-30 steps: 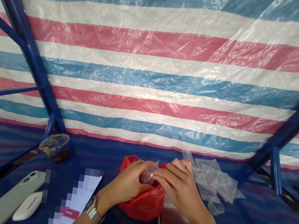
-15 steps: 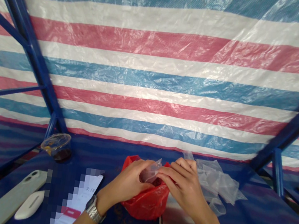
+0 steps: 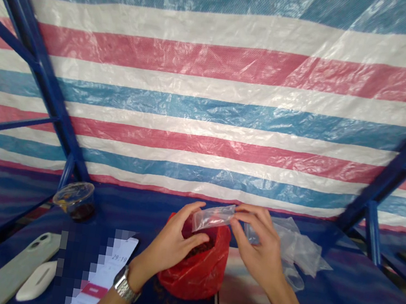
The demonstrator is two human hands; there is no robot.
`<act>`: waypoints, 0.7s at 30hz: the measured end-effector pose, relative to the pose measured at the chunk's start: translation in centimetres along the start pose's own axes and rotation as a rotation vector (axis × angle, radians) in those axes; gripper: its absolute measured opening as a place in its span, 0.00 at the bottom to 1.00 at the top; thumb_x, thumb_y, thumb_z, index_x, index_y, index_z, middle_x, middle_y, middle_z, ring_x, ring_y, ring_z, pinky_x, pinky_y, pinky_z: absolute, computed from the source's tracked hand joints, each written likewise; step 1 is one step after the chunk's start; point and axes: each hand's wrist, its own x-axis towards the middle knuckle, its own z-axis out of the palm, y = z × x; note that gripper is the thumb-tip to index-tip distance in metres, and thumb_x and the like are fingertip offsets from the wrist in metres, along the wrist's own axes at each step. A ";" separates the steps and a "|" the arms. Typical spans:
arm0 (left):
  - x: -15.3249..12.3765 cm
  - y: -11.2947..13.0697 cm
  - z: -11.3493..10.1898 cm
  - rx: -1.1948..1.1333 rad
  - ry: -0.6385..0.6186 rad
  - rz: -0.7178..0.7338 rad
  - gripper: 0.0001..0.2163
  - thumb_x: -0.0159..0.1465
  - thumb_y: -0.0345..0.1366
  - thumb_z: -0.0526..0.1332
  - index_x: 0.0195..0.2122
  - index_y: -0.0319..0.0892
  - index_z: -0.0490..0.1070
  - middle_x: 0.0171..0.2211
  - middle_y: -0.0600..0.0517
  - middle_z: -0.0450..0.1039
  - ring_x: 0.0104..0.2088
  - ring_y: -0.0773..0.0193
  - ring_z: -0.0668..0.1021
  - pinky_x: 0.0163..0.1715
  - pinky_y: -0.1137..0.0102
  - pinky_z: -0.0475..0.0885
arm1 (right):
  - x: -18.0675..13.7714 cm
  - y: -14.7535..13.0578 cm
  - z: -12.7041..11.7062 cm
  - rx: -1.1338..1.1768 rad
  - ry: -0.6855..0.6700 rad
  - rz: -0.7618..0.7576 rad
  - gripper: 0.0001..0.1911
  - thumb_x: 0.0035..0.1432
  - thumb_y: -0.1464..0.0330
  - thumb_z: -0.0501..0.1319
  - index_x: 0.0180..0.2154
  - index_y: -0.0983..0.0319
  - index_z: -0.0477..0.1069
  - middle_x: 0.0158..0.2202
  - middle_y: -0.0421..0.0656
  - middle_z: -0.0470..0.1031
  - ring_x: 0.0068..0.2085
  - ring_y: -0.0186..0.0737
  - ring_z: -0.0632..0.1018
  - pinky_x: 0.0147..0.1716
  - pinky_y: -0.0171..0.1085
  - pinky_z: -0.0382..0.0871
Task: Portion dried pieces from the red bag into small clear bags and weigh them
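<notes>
A small clear plastic bag (image 3: pixel 215 218) stretches sideways above an opened red plastic bag (image 3: pixel 203 274). My right hand (image 3: pixel 260 239) pinches the clear bag's right end between thumb and fingers. Around its left end curves my left hand (image 3: pixel 178 237), thumb and fingers apart; whether they touch the film is hard to tell. Dark brown loose stuff (image 3: pixel 200 251) shows inside the red bag, partly hidden by my left thumb. To the right, a kitchen scale (image 3: pixel 248 296) with a metal plate lies partly under my right forearm.
More clear plastic bags (image 3: pixel 301 245) lie behind the scale. On the left are a clear lidded cup (image 3: pixel 77 202) with dark contents, a pale phone (image 3: pixel 18 266), a white earbud case (image 3: pixel 37 281) and a lit phone (image 3: pixel 103 274). A striped tarp (image 3: pixel 227 89) hangs behind blue frame bars (image 3: pixel 46 90).
The clear bag has come up out of the red bag's mouth and now lies stretched out sideways. My left fingers have spread, and my right hand has shifted slightly right.
</notes>
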 end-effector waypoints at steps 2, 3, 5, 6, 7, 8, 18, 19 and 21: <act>0.0 -0.2 -0.2 0.053 0.003 0.056 0.26 0.68 0.44 0.63 0.67 0.51 0.62 0.65 0.45 0.66 0.65 0.52 0.68 0.67 0.55 0.61 | 0.4 0.9 -0.6 -0.052 0.153 0.114 0.05 0.69 0.66 0.60 0.39 0.57 0.74 0.42 0.46 0.77 0.45 0.46 0.77 0.46 0.46 0.69; 0.0 -0.5 -0.3 0.107 0.021 0.071 0.24 0.70 0.44 0.61 0.66 0.51 0.63 0.64 0.45 0.66 0.65 0.52 0.67 0.67 0.54 0.61 | 0.6 1.6 -1.1 -0.115 0.218 0.171 0.07 0.68 0.64 0.60 0.37 0.57 0.74 0.40 0.47 0.77 0.44 0.47 0.77 0.46 0.46 0.70; 0.2 -1.2 -0.5 0.275 0.107 0.049 0.21 0.71 0.45 0.58 0.64 0.50 0.66 0.62 0.44 0.67 0.64 0.50 0.67 0.66 0.51 0.62 | 0.6 3.6 -2.0 -0.304 0.277 0.271 0.12 0.67 0.60 0.59 0.32 0.58 0.72 0.36 0.47 0.77 0.40 0.49 0.76 0.45 0.47 0.69; 0.3 -1.6 -0.6 0.376 0.168 0.008 0.21 0.71 0.46 0.57 0.63 0.49 0.68 0.60 0.43 0.68 0.63 0.48 0.67 0.65 0.50 0.62 | 0.4 4.9 -2.5 -0.419 0.239 0.314 0.14 0.66 0.59 0.58 0.30 0.58 0.72 0.34 0.48 0.76 0.39 0.50 0.76 0.44 0.48 0.68; 0.3 -2.1 -0.7 0.474 0.224 -0.051 0.21 0.71 0.47 0.57 0.62 0.47 0.69 0.59 0.41 0.69 0.62 0.46 0.68 0.63 0.49 0.64 | 0.0 6.2 -2.8 -0.529 0.158 0.362 0.16 0.65 0.59 0.57 0.28 0.59 0.72 0.33 0.49 0.77 0.38 0.51 0.76 0.43 0.49 0.67; 0.4 -2.4 -0.8 0.555 0.260 -0.129 0.21 0.71 0.48 0.57 0.60 0.45 0.70 0.57 0.39 0.69 0.60 0.44 0.70 0.60 0.49 0.66 | -0.5 7.5 -3.1 -0.616 0.055 0.412 0.16 0.65 0.59 0.57 0.27 0.59 0.72 0.33 0.49 0.77 0.38 0.52 0.76 0.42 0.49 0.67; -0.1 -3.3 -2.5 0.215 -0.035 -0.318 0.11 0.67 0.44 0.59 0.44 0.46 0.75 0.38 0.48 0.81 0.41 0.52 0.82 0.45 0.62 0.72 | -2.0 6.6 -1.4 -0.301 -0.265 0.248 0.23 0.68 0.54 0.59 0.59 0.57 0.70 0.54 0.53 0.76 0.53 0.56 0.76 0.53 0.57 0.70; 0.1 -3.3 -2.4 0.171 -0.004 -0.277 0.10 0.66 0.42 0.59 0.45 0.46 0.75 0.39 0.49 0.81 0.42 0.54 0.82 0.47 0.63 0.72 | -1.9 5.2 -1.0 -0.143 -0.361 0.254 0.24 0.69 0.55 0.59 0.62 0.56 0.67 0.57 0.51 0.75 0.54 0.52 0.77 0.54 0.54 0.71; 0.4 -3.2 -2.0 0.101 0.086 -0.258 0.11 0.64 0.39 0.60 0.46 0.45 0.74 0.41 0.49 0.80 0.44 0.55 0.81 0.49 0.62 0.72 | -1.9 2.9 -0.1 0.065 -0.515 0.291 0.28 0.68 0.56 0.61 0.66 0.54 0.63 0.60 0.50 0.74 0.54 0.49 0.78 0.52 0.49 0.74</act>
